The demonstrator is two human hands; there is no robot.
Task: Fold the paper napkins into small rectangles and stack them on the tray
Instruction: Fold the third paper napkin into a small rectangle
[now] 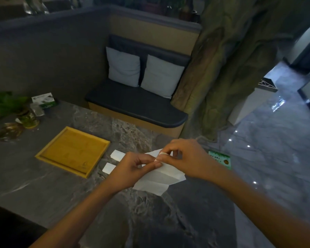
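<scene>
A white paper napkin (159, 179), creased into panels, hangs partly unfolded just above the dark marble table (61, 194). My left hand (131, 169) and my right hand (184, 158) both pinch its upper edge, fingertips nearly meeting. Two more white napkins (117, 155) (108, 167) lie flat on the table, partly hidden behind my left hand. To their left sits a square yellow wooden tray (73, 151) with nothing in it.
A potted plant in a glass jar (25, 117), a gold ornament (10, 130) and a green-white box (45, 100) stand at the far left. A green card (220, 159) lies at the table's right edge. A bench with two cushions (143, 72) stands behind.
</scene>
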